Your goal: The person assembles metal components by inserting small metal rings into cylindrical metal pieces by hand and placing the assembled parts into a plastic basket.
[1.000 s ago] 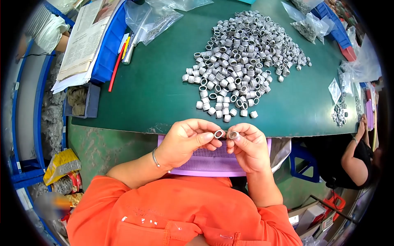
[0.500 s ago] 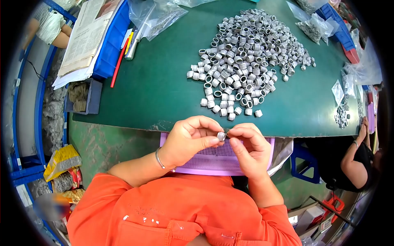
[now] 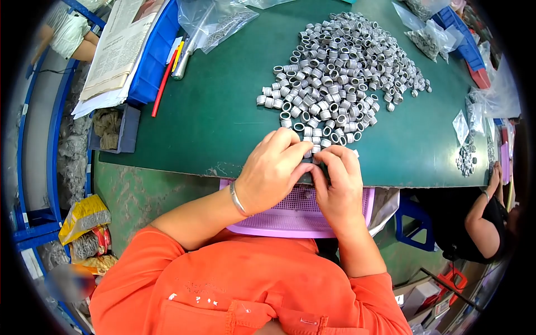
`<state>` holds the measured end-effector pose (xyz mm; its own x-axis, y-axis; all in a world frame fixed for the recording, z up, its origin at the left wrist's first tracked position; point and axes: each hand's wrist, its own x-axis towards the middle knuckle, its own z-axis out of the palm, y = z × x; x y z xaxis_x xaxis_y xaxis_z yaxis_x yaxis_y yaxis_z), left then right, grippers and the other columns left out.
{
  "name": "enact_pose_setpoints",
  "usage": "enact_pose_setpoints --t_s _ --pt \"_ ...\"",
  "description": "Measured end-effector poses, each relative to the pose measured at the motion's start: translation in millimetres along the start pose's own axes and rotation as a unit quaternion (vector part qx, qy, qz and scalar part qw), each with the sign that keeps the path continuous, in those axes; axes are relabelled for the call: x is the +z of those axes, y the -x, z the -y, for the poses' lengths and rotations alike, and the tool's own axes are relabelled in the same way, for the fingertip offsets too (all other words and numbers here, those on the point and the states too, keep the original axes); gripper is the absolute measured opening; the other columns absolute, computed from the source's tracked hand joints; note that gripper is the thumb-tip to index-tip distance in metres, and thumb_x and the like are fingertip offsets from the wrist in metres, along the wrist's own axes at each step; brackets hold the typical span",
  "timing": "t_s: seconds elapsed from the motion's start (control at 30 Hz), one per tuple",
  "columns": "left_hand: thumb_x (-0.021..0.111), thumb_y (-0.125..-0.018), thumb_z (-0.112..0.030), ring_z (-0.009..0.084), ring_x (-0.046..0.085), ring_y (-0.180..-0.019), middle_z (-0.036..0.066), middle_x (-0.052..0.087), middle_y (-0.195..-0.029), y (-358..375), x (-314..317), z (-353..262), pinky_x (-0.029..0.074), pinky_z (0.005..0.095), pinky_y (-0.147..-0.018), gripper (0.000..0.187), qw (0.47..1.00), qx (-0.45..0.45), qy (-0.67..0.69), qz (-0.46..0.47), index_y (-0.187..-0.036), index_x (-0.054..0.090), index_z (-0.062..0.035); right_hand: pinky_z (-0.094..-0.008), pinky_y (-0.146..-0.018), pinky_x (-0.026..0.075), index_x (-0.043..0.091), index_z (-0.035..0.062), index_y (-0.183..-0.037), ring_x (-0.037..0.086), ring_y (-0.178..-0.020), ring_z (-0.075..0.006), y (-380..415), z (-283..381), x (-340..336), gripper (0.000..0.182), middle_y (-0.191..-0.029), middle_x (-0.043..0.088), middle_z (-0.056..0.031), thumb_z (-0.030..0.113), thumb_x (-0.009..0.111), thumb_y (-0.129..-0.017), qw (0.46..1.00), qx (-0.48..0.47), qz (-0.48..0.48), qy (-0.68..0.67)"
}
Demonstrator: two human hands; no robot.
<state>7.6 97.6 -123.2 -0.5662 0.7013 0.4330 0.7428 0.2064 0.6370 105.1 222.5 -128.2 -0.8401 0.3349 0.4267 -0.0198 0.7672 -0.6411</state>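
Left hand (image 3: 272, 170) and right hand (image 3: 342, 187) both at the near edge of the green table (image 3: 212, 111), fingertips close together at the near end of the pile of metal rings (image 3: 346, 70). Fingers of both curled, thumbs toward each other. Whether either hand grips a ring or only touches some: cannot tell, the fingers cover the contact spot.

Change: half a second ago both hands were nearer the body, over the purple basket (image 3: 279, 228), with a ring showing at the left fingertips. Now they are farther forward, at the table edge, and no ring shows clearly in the fingers. Reads as handling having shifted from in front of the body to the pile; whether that ring was put down, can't be confirmed.

Rings: heap spreads from the middle to the far right of the table, loose ones at its near end beside the fingertips. Basket sits below the near table edge, under the forearms. Far left: blue bin (image 3: 153, 64), newspaper (image 3: 114, 56) to its left, red pen (image 3: 162, 86) to its right. Right side: a co-worker's hand (image 3: 494, 177) by the table's right end, well apart.
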Motion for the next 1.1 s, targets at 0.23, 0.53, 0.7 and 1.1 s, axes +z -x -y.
enact_pose_setpoints --t_s 0.23,0.53,0.7,1.1 --pt "0.072 -0.069 0.002 0.0227 0.056 -0.078 0.01 0.054 -0.09 11.3 -3.2 7.8 0.047 0.0305 -0.068 0.026 0.998 0.042 0.023 0.039 -0.092 0.061 -0.0002 -0.0304 -0.072 0.05 0.06 0.0005 -0.093 0.06 -0.081 -0.0216 9.2 -3.6 -15.3 0.022 -0.094 0.061 -0.0106 -0.01 0.063 -0.074 0.992 0.065 0.044 -0.103" --pt "0.055 -0.086 0.006 0.019 0.061 -0.095 0.006 0.057 -0.097 23.8 -13.0 -2.6 0.052 0.0273 -0.082 0.018 0.831 -0.244 0.495 0.069 -0.104 0.058 0.0051 -0.0274 -0.08 0.053 0.053 -0.0065 -0.109 0.063 -0.092 -0.0179 22.1 -5.0 -18.8 0.025 -0.104 0.063 -0.0156 -0.012 0.054 -0.084 0.772 0.257 0.08 -0.576" --pt "0.059 -0.086 0.002 0.0205 0.063 -0.09 0.015 0.062 -0.102 24.0 -17.0 -1.6 0.053 0.0284 -0.081 0.022 0.664 -0.376 0.641 0.084 -0.108 0.055 0.0041 -0.0279 -0.078 0.054 0.054 -0.0068 -0.108 0.064 -0.09 -0.0182 20.7 -5.1 -20.5 0.022 -0.105 0.063 -0.017 -0.009 0.054 -0.086 0.763 0.241 0.084 -0.594" --pt "0.06 -0.086 -0.002 0.016 0.064 -0.081 0.013 0.065 -0.097 25.4 -18.1 1.6 0.054 0.0261 -0.071 0.02 0.626 -0.388 0.672 0.083 -0.106 0.059 0.0035 -0.0267 -0.075 0.054 0.053 -0.0065 -0.109 0.064 -0.09 -0.0179 20.3 -6.6 -21.4 0.022 -0.106 0.063 -0.0191 -0.006 0.055 -0.087 0.768 0.226 0.081 -0.593"
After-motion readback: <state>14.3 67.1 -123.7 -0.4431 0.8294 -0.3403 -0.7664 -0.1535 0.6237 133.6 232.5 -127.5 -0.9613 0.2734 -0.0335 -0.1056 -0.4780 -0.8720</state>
